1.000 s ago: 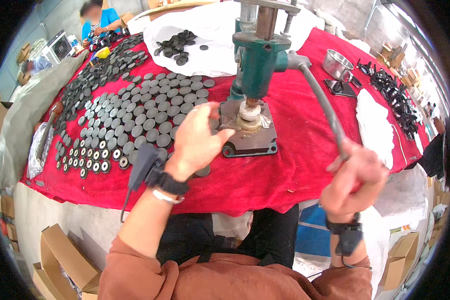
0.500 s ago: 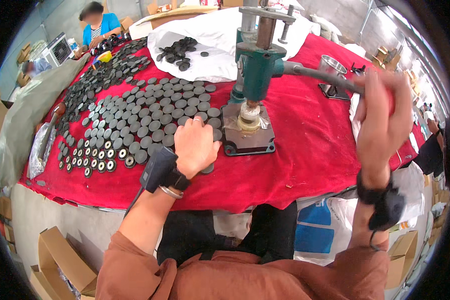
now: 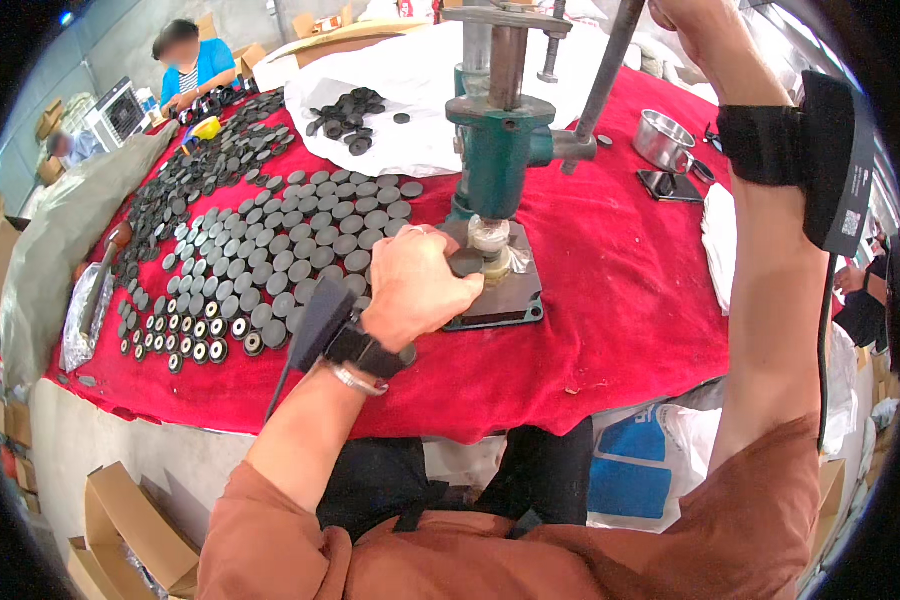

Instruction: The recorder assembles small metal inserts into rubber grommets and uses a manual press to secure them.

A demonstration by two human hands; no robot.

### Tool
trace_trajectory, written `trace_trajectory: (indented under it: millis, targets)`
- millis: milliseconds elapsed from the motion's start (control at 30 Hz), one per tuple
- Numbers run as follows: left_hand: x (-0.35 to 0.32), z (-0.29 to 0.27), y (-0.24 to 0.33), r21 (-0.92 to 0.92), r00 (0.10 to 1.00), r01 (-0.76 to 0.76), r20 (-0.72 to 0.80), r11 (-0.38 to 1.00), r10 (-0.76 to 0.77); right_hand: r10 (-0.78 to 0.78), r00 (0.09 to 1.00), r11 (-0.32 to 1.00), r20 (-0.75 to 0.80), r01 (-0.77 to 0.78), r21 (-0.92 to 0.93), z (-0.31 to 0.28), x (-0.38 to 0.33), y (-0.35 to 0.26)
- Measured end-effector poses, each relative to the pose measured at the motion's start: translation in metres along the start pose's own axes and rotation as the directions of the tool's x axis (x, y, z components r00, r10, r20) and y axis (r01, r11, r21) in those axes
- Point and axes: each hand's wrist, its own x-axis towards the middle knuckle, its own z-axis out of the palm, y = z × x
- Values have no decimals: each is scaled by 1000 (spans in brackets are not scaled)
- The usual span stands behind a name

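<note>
A green hand press (image 3: 500, 150) stands on the table with a square metal base plate (image 3: 515, 295). My left hand (image 3: 420, 282) is closed with a dark round cap (image 3: 466, 262) pinched at its fingertips, right beside the pale round die (image 3: 497, 265) under the ram. At the top edge my right hand (image 3: 698, 22) is curled at the upper end of the press lever (image 3: 610, 72), which slants steeply upward; part of its grip lies out of the picture. Left of the press, many grey round caps (image 3: 300, 232) lie flat in rows.
Caps with pale ringed centres (image 3: 201, 350) lie at the near left. Loose dark caps (image 3: 355, 115) sit on white sheeting (image 3: 420, 75). A metal cup (image 3: 662, 140) and a phone (image 3: 670, 186) lie right of the press. A co-worker (image 3: 198, 65) sits at the far left.
The lever has swung up from nearly level, my right hand rising with it. My left hand has moved right from the rows of caps to the press base and now shows a cap.
</note>
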Motion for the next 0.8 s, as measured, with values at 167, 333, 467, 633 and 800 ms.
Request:
trace_trajectory:
  millis: [167, 333, 467, 633, 800]
  targets:
    - [14, 2, 13, -38, 993, 116, 44, 993, -114, -159, 968, 962, -196, 107, -253, 13, -32, -23]
    - [20, 23, 22, -233, 998, 53, 40, 971, -45, -254, 939, 946, -231, 192, -262, -21, -53, -29]
    - [6, 12, 4, -290, 988, 147, 91, 946, -125, -710, 692, 464, 126, 596, -656, -49, -74, 11]
    - [-23, -1, -35, -151, 999, -8, -41, 989, 2, -237, 962, 971, -135, 239, 2, -41, -169, -8]
    - [-74, -36, -30, -10, 991, 14, 133, 1000, -13, -242, 964, 949, -109, 258, 181, -26, -260, 30]
